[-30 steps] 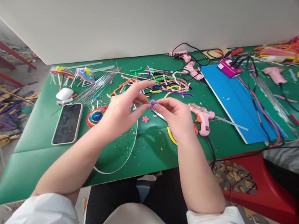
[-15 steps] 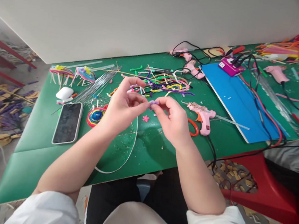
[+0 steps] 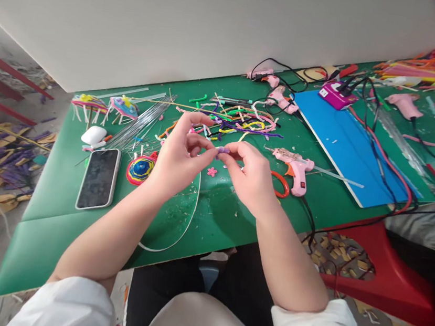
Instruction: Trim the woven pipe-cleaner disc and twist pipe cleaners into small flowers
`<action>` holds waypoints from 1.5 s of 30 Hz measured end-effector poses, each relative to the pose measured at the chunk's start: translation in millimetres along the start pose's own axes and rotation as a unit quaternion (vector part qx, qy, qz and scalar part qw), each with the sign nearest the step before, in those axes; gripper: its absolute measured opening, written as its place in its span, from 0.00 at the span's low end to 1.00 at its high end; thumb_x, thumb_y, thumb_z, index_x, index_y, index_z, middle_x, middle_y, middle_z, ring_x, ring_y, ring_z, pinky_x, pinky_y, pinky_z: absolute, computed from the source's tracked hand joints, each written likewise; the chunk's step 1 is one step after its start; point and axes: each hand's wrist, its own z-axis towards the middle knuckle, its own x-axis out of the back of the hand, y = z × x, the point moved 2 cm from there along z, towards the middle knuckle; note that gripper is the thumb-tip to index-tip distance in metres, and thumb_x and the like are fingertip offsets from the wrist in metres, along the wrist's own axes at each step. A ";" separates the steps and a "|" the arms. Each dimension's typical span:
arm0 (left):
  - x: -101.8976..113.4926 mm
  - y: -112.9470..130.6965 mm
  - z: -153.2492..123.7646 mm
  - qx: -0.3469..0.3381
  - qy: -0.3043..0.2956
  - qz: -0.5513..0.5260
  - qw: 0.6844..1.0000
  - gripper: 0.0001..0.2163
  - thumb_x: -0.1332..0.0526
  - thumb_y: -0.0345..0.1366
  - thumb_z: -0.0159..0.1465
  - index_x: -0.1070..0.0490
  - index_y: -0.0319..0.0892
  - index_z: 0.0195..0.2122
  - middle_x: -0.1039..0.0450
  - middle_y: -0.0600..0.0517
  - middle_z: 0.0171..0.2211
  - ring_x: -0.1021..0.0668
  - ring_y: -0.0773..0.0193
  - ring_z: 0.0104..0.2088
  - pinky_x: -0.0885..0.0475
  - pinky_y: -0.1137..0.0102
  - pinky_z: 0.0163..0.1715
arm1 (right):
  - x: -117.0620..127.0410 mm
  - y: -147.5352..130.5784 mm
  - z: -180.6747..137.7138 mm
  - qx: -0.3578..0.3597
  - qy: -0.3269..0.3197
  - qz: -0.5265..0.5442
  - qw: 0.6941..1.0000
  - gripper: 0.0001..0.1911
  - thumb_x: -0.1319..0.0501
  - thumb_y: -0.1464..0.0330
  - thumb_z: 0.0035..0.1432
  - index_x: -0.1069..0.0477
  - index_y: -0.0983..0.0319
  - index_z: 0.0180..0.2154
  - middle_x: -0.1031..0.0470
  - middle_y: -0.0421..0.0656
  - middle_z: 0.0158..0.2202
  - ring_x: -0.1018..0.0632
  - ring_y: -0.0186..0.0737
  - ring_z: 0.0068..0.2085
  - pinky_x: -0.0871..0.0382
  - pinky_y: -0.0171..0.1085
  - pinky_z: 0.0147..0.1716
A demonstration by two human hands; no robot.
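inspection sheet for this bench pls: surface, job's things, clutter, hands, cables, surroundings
Surface: green table, littered with scraps.
Job's things: small purple piece, pinched between both hands.
Clutter: pipe cleaner pile, phone, coiled disc, pink flower, glue gun, blue board.
Hands: left hand and right hand, fingertips closed on the piece.
Cables: black and red leads across the board.
Surroundings: red chair, floor scraps.

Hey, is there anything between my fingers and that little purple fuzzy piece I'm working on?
Nothing visible. The left hand and right hand both pinch the small purple piece directly at the fingertips, above the green table. The pink flower lies on the table below, apart from it.
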 end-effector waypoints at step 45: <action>-11.9 -14.3 4.7 0.092 0.027 -0.096 0.991 0.07 0.37 0.37 0.56 0.30 0.41 0.25 0.29 0.54 0.24 0.28 0.71 0.24 0.34 0.74 0.22 | -3.3 10.6 5.0 -0.110 0.040 0.183 0.976 0.10 0.39 0.60 0.54 0.26 0.59 0.32 0.22 0.39 0.32 0.23 0.36 0.34 0.28 0.38 0.37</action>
